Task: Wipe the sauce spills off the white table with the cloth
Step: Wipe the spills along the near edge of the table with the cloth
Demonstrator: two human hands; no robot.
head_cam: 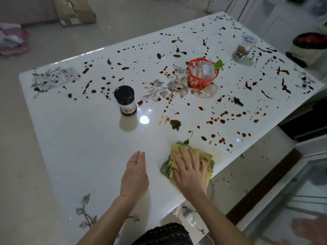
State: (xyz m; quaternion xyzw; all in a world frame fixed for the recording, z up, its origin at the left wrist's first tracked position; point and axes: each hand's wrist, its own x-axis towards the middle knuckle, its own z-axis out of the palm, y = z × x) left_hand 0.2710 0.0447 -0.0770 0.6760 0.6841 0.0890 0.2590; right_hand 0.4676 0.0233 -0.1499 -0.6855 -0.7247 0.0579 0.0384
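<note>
Right hand (190,171) flat, fingers spread, pressing crumpled yellow cloth (205,156) onto glossy white desk (79,138) near right edge. Left hand (135,175) just beside, fingers straight and together, holding nothing. Reddish-brown sauce spills (223,121) dot far surface in drops, streaks. Dark-lidded cylindrical jar (125,100) upright mid-desk; orange plastic lattice basket (201,75) beyond.

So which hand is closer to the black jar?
Left. The left hand is open, on the near side of the black jar; the right hand presses the yellow cloth farther over to the right.
</note>
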